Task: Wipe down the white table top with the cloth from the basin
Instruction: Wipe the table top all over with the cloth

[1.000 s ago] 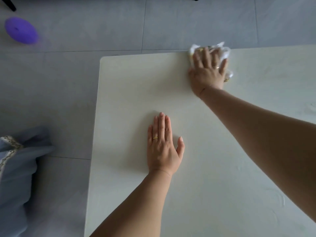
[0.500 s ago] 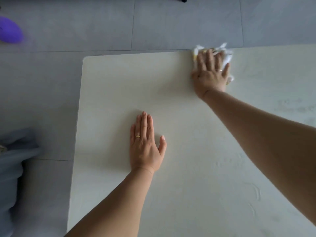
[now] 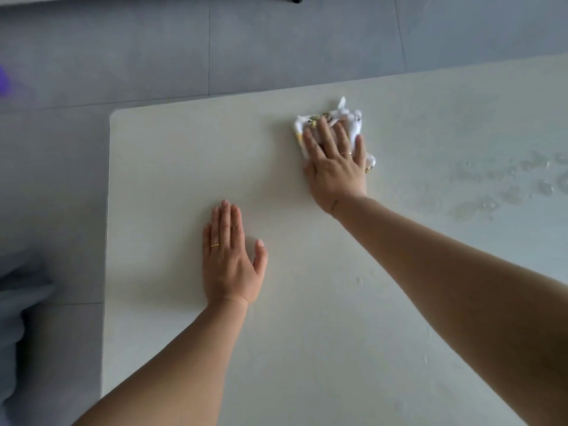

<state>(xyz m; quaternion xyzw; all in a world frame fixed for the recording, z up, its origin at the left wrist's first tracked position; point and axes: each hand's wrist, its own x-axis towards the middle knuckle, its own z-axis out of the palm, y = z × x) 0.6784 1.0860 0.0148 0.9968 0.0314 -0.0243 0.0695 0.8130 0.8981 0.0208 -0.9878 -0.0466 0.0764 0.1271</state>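
Note:
The white table top (image 3: 172,167) fills most of the head view, its far left corner at the upper left. My right hand (image 3: 335,161) presses flat on a crumpled white cloth with yellow marks (image 3: 353,121), a short way in from the far edge. The cloth sticks out beyond my fingertips and at the right of my palm. My left hand (image 3: 230,256) lies flat on the bare table, fingers together, thumb out, holding nothing. The basin is not in view.
Water drops and wet streaks (image 3: 504,186) lie on the table right of the cloth. Grey floor tiles (image 3: 153,50) surround the table. A grey fabric thing (image 3: 18,318) sits at the left edge, a purple object (image 3: 3,81) at far left.
My right hand has drawn the cloth back from the far edge toward me, farther onto the table. My left hand stays flat in place. The view has shifted right, showing water drops.

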